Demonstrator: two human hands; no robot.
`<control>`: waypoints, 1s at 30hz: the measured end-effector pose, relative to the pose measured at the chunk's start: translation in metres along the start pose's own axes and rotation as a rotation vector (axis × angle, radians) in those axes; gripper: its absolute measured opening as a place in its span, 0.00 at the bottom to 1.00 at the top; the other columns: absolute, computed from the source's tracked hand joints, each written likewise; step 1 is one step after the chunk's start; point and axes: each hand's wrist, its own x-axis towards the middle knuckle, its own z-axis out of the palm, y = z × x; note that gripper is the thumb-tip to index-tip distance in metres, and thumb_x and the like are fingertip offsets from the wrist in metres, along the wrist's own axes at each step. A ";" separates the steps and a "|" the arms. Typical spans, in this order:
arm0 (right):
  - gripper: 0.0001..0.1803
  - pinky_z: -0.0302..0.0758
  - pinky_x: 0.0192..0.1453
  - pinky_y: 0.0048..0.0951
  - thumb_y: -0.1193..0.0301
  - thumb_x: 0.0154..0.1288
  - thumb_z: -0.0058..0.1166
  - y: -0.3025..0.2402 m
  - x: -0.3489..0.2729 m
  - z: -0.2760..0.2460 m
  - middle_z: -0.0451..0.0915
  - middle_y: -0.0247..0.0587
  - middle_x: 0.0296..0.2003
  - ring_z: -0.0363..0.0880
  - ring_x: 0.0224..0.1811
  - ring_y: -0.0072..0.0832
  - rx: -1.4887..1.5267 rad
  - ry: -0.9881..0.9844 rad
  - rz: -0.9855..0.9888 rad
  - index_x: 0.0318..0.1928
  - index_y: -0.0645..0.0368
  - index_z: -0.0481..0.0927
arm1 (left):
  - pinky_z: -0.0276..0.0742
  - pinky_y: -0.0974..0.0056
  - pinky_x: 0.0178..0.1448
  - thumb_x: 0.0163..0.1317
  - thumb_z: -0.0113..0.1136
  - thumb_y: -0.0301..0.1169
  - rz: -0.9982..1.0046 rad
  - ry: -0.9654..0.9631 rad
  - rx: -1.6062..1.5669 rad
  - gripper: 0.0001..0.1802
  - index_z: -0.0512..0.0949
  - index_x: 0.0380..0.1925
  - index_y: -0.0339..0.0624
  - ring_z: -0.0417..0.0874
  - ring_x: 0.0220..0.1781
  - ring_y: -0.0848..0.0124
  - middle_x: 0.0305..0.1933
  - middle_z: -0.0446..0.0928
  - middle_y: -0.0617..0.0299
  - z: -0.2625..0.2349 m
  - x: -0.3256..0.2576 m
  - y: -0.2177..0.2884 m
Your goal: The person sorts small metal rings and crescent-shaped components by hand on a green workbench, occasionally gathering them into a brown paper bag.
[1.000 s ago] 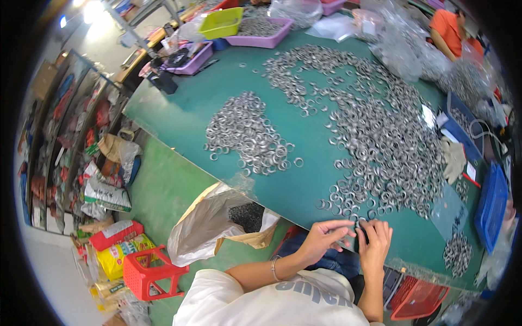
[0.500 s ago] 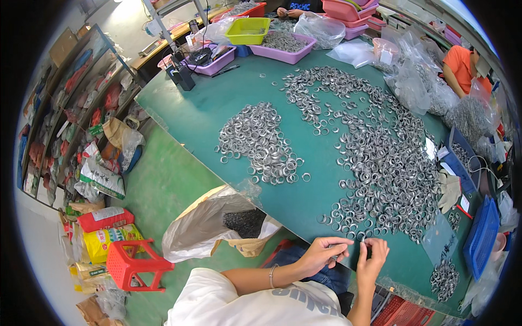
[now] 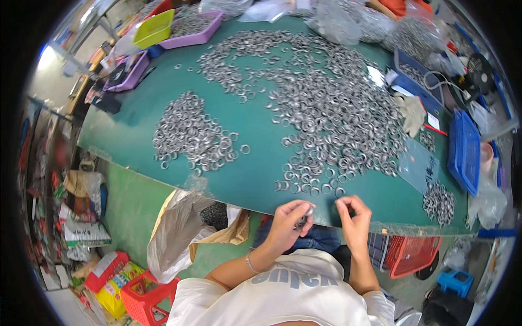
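Note:
My left hand is closed around small grey metal rings, just off the front edge of the green table. One ring shows between its thumb and forefinger; the rest are mostly hidden by the fingers. My right hand hovers at the same edge with thumb and forefinger drawn together. Whatever its fingertips pinch is too small to make out. Just beyond them lies a loose metal ring, at the near rim of a large spread pile of rings. A smaller pile of rings sits to the left.
The green table bears a third small heap of rings at right, beside blue baskets and a glove. Purple and yellow-green trays stand far left. Below are an open sack and a red stool.
The view has swung right and down, so the table appears shifted left. My hands have moved apart; the left has drawn back with rings, and the right stays near the pile's front rim.

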 end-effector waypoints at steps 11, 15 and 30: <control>0.11 0.65 0.41 0.39 0.71 0.52 0.61 0.014 0.015 0.005 0.74 0.44 0.35 0.70 0.39 0.41 -0.715 0.177 -0.377 0.36 0.62 0.77 | 0.71 0.72 0.28 0.65 0.53 0.32 -0.114 0.043 0.088 0.14 0.77 0.47 0.35 0.81 0.35 0.71 0.38 0.79 0.57 0.005 0.000 0.000; 0.04 0.64 0.40 0.39 0.77 0.54 0.58 0.016 0.021 0.003 0.74 0.43 0.29 0.70 0.35 0.41 -0.667 0.175 -0.385 0.31 0.64 0.79 | 0.64 0.75 0.25 0.65 0.56 0.33 -0.119 0.029 0.059 0.13 0.78 0.44 0.35 0.74 0.29 0.76 0.31 0.75 0.63 0.007 0.004 -0.004; 0.06 0.70 0.38 0.32 0.76 0.58 0.57 -0.019 0.009 0.012 0.78 0.43 0.29 0.75 0.33 0.33 -0.096 0.129 -0.130 0.37 0.64 0.81 | 0.62 0.76 0.21 0.63 0.57 0.25 0.050 0.030 0.124 0.10 0.77 0.43 0.33 0.67 0.21 0.82 0.25 0.73 0.65 0.005 0.007 -0.004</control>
